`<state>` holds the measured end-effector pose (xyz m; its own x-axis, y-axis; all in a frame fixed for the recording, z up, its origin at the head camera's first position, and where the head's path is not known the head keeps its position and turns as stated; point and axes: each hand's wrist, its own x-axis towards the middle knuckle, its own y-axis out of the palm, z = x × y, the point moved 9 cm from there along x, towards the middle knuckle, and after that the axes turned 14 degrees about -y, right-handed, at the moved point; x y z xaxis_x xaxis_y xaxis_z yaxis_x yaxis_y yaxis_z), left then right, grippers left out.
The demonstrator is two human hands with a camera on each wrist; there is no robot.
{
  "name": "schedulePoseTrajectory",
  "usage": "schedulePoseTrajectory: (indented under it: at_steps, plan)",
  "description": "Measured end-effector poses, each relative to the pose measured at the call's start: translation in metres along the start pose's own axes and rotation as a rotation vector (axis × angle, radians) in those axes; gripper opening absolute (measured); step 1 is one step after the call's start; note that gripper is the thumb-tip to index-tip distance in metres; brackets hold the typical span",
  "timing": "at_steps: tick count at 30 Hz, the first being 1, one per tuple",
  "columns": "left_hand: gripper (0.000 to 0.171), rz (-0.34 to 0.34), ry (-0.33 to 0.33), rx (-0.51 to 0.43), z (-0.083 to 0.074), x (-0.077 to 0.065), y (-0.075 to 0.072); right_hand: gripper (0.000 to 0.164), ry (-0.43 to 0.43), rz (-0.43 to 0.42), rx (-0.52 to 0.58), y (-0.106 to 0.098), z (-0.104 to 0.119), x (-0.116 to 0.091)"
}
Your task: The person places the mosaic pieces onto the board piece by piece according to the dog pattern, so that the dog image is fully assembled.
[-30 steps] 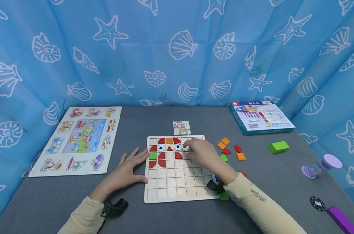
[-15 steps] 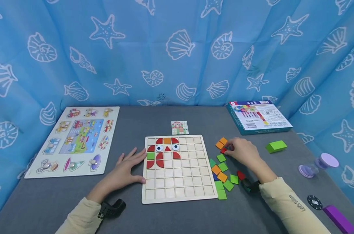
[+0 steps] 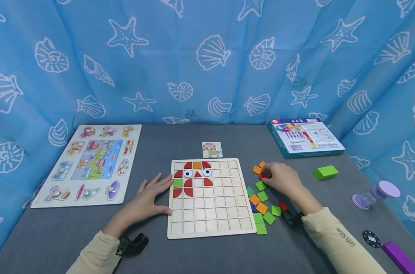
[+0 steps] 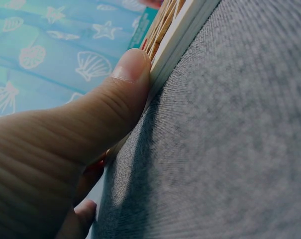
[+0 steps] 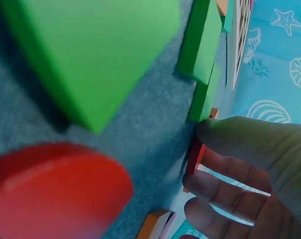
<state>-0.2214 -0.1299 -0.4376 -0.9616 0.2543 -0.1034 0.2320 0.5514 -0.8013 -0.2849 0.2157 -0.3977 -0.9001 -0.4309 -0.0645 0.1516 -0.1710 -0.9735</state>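
In the head view, a pale wooden grid board lies on the table with red curved tiles, a red triangle, an orange square, a green square and two eye tiles in its upper left cells. My left hand rests along the board's left edge, fingers spread, thumb touching the side. Right of the board, my right hand pinches a small red tile between thumb and fingertips, low over the table. The hand partly covers that tile in the head view.
Loose green tiles, orange tiles and red ones lie right of the board. A picture card is behind it. A peg puzzle lies left; a box, green block, sand timer and purple block are right.
My right hand has moved from over the board's upper cells to the loose tiles on the right, and it now pinches a red tile there. The left hand has stayed at the board's edge.
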Motion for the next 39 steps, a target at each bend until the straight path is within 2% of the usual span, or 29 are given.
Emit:
schedulePoseTrajectory:
  at_steps: [3, 6, 10, 13, 17, 20, 26, 39]
  plan:
    - [0.095, 0.001, -0.004, 0.002, 0.0, 0.0, 0.0, 0.026, -0.016, -0.013, -0.026, -0.002, 0.008, 0.002]
    - [0.095, -0.002, -0.007, 0.004, 0.001, 0.0, -0.001, 0.026, -0.075, -0.05, -0.04, -0.004, 0.027, 0.005]
    - [0.095, -0.006, -0.009, 0.007, 0.002, 0.0, -0.001, 0.02, -0.214, -0.084, -0.027, -0.004, 0.068, 0.012]
    - [0.095, -0.007, -0.008, 0.01, 0.002, 0.0, -0.001, 0.018, -0.318, -0.07, -0.029, 0.001, 0.103, 0.017]
    - [0.095, -0.01, 0.0, 0.011, 0.0, 0.0, -0.001, 0.019, -0.436, -0.045, -0.067, 0.011, 0.144, 0.024]
    - [0.094, -0.012, 0.005, 0.009, -0.001, 0.0, -0.001, 0.019, -0.503, -0.035, -0.118, 0.018, 0.166, 0.028]
    - [0.095, -0.02, 0.01, 0.017, -0.003, 0.0, -0.001, 0.016, -0.548, -0.038, -0.181, 0.025, 0.183, 0.033]
    - [0.096, -0.017, 0.0, 0.012, -0.004, -0.001, -0.003, 0.018, -0.527, -0.015, -0.162, 0.027, 0.183, 0.034]
